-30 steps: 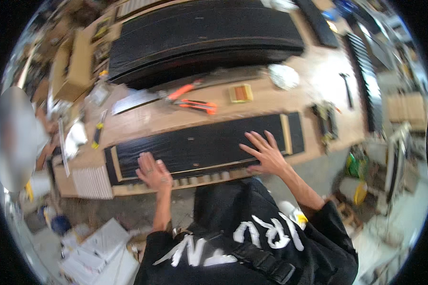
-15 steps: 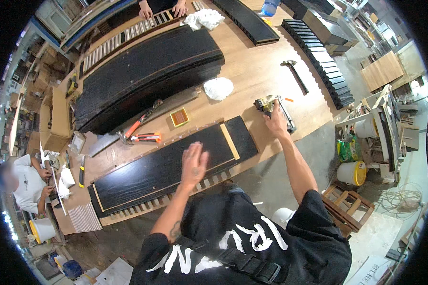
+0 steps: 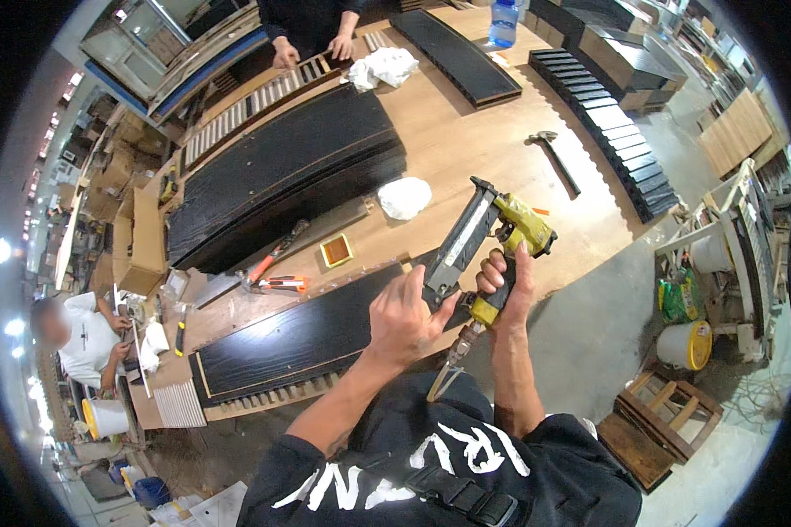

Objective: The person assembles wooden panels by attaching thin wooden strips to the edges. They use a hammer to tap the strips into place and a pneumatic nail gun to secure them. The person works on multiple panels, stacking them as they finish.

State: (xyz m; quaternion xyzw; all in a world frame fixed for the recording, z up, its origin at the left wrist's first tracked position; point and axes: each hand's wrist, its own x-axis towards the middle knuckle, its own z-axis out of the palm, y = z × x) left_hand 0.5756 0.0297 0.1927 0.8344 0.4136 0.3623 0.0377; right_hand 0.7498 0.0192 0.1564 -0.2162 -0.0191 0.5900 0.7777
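A yellow and black pneumatic nail gun [image 3: 526, 230] is held up in front of me, over the near edge of the workbench. My right hand [image 3: 516, 290] is closed round its grip, just above the air hose fitting [image 3: 466, 341]. At the end of its long magazine, my left hand [image 3: 404, 318] is closed with thumb and fingers on it. Below lies a flat black panel [image 3: 290, 323] with a thin wooden border and slats along its near edge. My hands and the nail gun hide the panel's right end.
Behind the panel are an orange-handled hammer [image 3: 268, 263], a small yellow box [image 3: 335, 251] and a white cloth bundle [image 3: 404, 198]. A black hammer [image 3: 555, 163] lies right. A large black piece [image 3: 281, 167] fills the left middle. Co-workers stand across the bench and at left.
The nail gun has been lifted off the bench at right and brought in front of me by my right hand. My left hand has moved from above the panel onto its magazine.
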